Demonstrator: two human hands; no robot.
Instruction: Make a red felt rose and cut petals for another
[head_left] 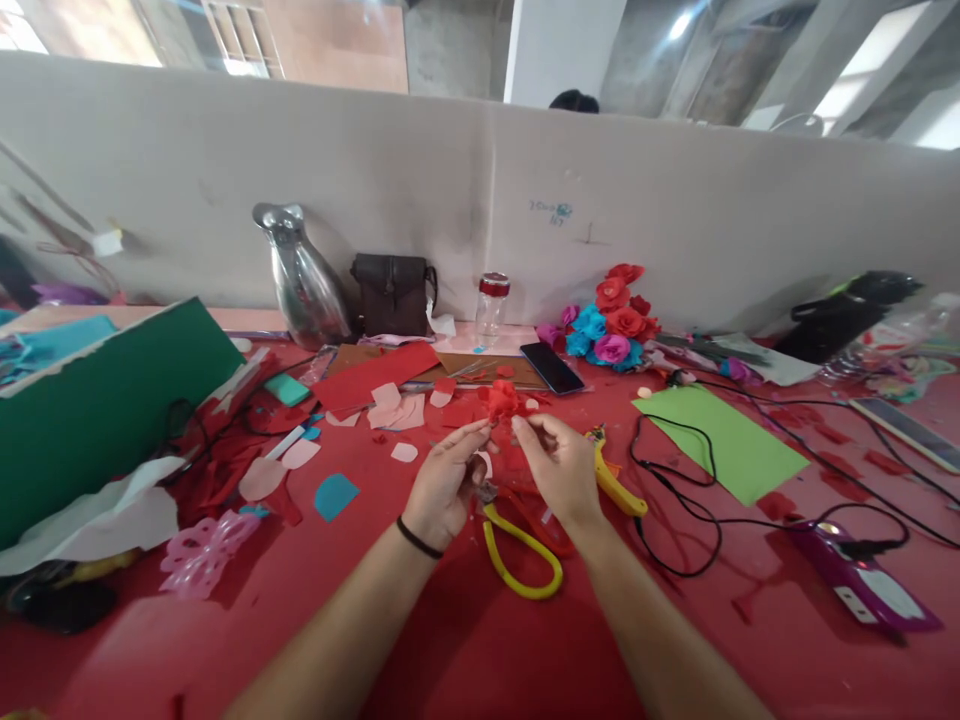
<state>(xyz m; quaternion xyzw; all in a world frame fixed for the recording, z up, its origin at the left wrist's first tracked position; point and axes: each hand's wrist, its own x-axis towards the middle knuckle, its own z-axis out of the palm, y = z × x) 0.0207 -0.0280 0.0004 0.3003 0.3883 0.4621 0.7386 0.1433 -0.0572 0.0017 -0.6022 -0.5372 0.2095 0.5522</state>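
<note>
Between my two hands, over the middle of the red table, is a small red paper flower (504,397). My left hand (450,475), with a dark band at the wrist, pinches the flower's lower left side. On the other side, my right hand (559,465) has thumb and fingers closed at the flower's lower right edge. Just below the hands lie pliers with yellow handles (525,590). A yellow hot glue gun (616,480) rests right of my right hand. Pink paper petals (397,408) and a blue paper piece (335,496) are scattered to the left.
Finished paper flowers (611,325) stand at the back near a phone (553,368), a glass jar (492,308), a brown bag (394,295) and a steel jug (307,280). Black cable loops around green paper (724,440) to a purple power strip (862,585). A green board (127,420) stands left.
</note>
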